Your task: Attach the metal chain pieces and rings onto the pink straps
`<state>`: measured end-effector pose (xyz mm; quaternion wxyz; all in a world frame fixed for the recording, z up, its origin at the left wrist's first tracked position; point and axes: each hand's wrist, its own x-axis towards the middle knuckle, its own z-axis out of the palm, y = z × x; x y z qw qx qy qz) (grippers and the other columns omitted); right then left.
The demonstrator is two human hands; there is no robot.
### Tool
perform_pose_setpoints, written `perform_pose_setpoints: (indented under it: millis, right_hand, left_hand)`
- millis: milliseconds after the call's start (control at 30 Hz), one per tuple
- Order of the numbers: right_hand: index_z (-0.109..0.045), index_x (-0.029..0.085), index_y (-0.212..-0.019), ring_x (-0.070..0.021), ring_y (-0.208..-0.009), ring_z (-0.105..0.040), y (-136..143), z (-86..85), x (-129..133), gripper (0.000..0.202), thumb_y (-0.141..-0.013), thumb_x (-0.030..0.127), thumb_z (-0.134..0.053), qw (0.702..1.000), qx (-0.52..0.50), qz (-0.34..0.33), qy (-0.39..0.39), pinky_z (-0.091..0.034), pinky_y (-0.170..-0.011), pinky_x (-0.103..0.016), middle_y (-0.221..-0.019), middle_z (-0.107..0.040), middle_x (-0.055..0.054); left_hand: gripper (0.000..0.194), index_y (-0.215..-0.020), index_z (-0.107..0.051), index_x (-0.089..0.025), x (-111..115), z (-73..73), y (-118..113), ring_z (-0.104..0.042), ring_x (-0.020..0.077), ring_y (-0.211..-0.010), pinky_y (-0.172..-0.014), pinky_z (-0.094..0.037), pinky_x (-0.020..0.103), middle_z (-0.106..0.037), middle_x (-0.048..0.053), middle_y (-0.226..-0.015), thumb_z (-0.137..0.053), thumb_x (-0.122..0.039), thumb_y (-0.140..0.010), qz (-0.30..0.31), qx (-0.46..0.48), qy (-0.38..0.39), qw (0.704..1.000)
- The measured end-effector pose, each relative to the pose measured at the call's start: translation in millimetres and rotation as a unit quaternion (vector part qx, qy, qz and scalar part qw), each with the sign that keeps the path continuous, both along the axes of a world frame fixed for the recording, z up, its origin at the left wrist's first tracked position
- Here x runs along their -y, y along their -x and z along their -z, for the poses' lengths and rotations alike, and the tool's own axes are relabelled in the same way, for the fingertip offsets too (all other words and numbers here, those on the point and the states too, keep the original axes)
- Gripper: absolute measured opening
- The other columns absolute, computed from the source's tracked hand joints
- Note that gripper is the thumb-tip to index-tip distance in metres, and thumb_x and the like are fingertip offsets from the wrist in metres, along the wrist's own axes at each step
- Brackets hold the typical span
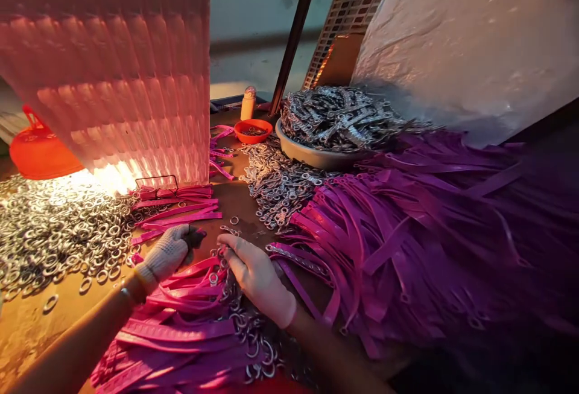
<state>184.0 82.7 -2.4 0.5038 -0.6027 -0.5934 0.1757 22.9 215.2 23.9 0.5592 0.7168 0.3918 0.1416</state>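
Note:
My left hand [169, 252], in a white knit glove with dark fingertips, is closed above the pink straps. What its fingers hold, if anything, is too small to make out. To its right, my right hand [257, 276] wears a pale glove. Its fingers are bent together at the tips, and any small thing between them is hidden. A metal clasp [230, 231] lies just beyond the right fingertips, near a loose metal ring [234, 220]. Below both hands spreads a pile of pink straps [181, 336] with metal rings [266, 352] at their ends.
A heap of metal rings [67, 237] lies left, under a glowing ribbed plastic sheet [136, 80]. At right is a large pile of magenta straps [384, 231]. Behind are loose metal clasps [280, 186], a heaped basin [307, 155], a small orange bowl [253, 136] and a bottle [248, 103].

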Motion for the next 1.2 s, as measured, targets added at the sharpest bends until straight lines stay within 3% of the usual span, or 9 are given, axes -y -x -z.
perform_pose_setpoints:
  millis: [133,233,300,433,533,633,800,1000,1200]
  right_hand:
    - [-0.066,0.02,-0.112,-0.0181,-0.082,-0.068,20.9,-20.5,-6.5,0.024,-0.098,0.016,-0.048,0.984,0.165,-0.039,0.05,-0.046,-0.075,-0.027,-0.091,-0.074,-0.006]
    - [-0.065,0.018,-0.103,-0.0189,-0.074,-0.063,31.9,-29.3,-6.2,0.018,-0.092,0.011,-0.053,0.944,0.313,-0.066,0.074,-0.037,-0.065,-0.029,-0.084,-0.069,-0.006]
    - [-0.064,0.019,-0.099,-0.0193,-0.072,-0.06,35.6,-28.6,-4.6,0.015,-0.091,0.011,-0.053,0.924,0.366,-0.085,0.07,-0.032,-0.062,-0.031,-0.082,-0.067,-0.005]
    - [-0.063,0.019,-0.101,-0.0202,-0.073,-0.06,38.2,-19.2,-2.4,0.017,-0.097,0.013,-0.048,0.924,0.374,-0.061,0.049,-0.032,-0.064,-0.032,-0.081,-0.065,-0.004]
    - [-0.061,0.017,-0.113,-0.0208,-0.083,-0.063,36.9,-22.5,-2.5,0.019,-0.098,0.014,-0.049,0.939,0.332,-0.053,0.068,-0.037,-0.071,-0.031,-0.09,-0.069,-0.006]
    - [-0.054,0.016,-0.128,-0.0215,-0.091,-0.067,33.2,-37.4,-4.7,0.035,-0.094,0.02,-0.061,0.938,0.306,-0.112,0.122,-0.039,-0.072,-0.028,-0.1,-0.072,-0.007]
    - [-0.058,0.016,-0.118,-0.0212,-0.078,-0.07,30.7,-45.9,-10.8,0.027,-0.097,0.034,-0.06,0.891,0.369,-0.151,0.218,-0.03,-0.058,-0.028,-0.084,-0.074,-0.006]
    - [-0.061,0.013,-0.103,-0.0209,-0.065,-0.065,27.5,-21.3,-10.6,0.024,-0.096,0.035,-0.054,0.856,0.456,-0.202,0.134,-0.028,-0.055,-0.029,-0.076,-0.072,-0.01]
    - [-0.064,0.013,-0.103,-0.0212,-0.059,-0.06,30.6,-20.4,-7.4,0.028,-0.097,0.037,-0.051,0.832,0.492,-0.223,0.127,-0.028,-0.054,-0.029,-0.073,-0.07,-0.01]
  left_hand:
    - [0.031,-0.08,-0.055,-0.017,43.4,-12.2,35.6,-0.034,0.0067,-0.038,-0.038,-0.026,0.02,-0.044,-0.006,-0.053,-0.057,-0.048,-0.083,-0.062,0.071,0.134,0.986]
    - [0.033,-0.071,-0.05,-0.019,63.2,-5.2,43.7,-0.034,0.0079,-0.037,-0.037,-0.025,0.02,-0.043,-0.005,-0.049,-0.049,-0.047,-0.089,-0.062,0.036,0.13,0.989]
    - [0.03,-0.072,-0.052,-0.018,67.0,4.4,46.2,-0.039,0.009,-0.043,-0.041,-0.028,0.021,-0.048,-0.003,-0.052,-0.051,-0.042,-0.09,-0.037,0.011,0.058,0.998]
    - [0.022,-0.071,-0.059,-0.015,63.5,19.2,50.7,-0.048,0.0111,-0.061,-0.055,-0.036,0.021,-0.062,0.002,-0.068,-0.057,-0.029,-0.087,0.035,-0.038,-0.107,0.993]
    - [0.023,-0.076,-0.059,-0.016,64.5,18.7,53.5,-0.045,0.0104,-0.048,-0.047,-0.034,0.021,-0.054,-0.002,-0.055,-0.051,-0.032,-0.091,0.019,-0.03,0.0,0.999]
    - [0.029,-0.082,-0.057,-0.018,71.6,12.9,53.8,-0.041,0.0103,-0.038,-0.04,-0.032,0.02,-0.047,-0.005,-0.047,-0.051,-0.044,-0.093,-0.047,0.023,0.091,0.994]
    - [0.033,-0.079,-0.06,-0.016,80.4,12.9,52.0,-0.039,0.0076,-0.04,-0.041,-0.03,0.018,-0.048,-0.005,-0.049,-0.055,-0.046,-0.092,-0.073,0.036,0.043,0.996]
    - [0.022,-0.071,-0.058,-0.016,80.4,23.1,53.8,-0.042,0.0084,-0.052,-0.047,-0.031,0.018,-0.053,-0.002,-0.059,-0.053,-0.027,-0.089,-0.041,-0.008,-0.048,0.998]
    - [0.029,-0.073,-0.066,-0.015,68.5,4.5,57.0,-0.05,0.0124,-0.058,-0.053,-0.036,0.022,-0.065,0.002,-0.066,-0.053,-0.034,-0.09,0.033,-0.079,-0.1,0.991]
